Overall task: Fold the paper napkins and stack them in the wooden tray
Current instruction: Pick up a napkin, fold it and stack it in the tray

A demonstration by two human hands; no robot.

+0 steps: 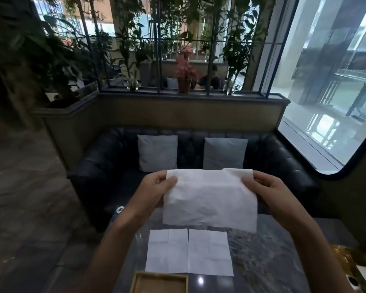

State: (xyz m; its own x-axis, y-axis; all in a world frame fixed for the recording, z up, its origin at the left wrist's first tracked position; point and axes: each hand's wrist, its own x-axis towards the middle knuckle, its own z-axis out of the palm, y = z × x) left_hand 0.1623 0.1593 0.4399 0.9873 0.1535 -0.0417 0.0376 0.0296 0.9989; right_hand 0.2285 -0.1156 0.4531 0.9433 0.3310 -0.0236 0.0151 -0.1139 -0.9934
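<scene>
The wooden tray [159, 282] sits nearest, its near side cut off. Above and beyond it, the left hand [156, 187] and right hand [265, 187] each pinch a raised napkin [209, 200] by an upper corner, fingers hidden behind. Two flat napkins [167, 251] lie just beyond the tray.

The left forearm [118, 240] and right forearm [304, 240] are raised and angled inward. The left hand [156, 187] is closed on the upper left corner of a paper napkin [209, 199], thumb laid on its front, fingers curled behind. The right hand [266, 187] is held level with it, pinching the upper right edge likewise.
</scene>
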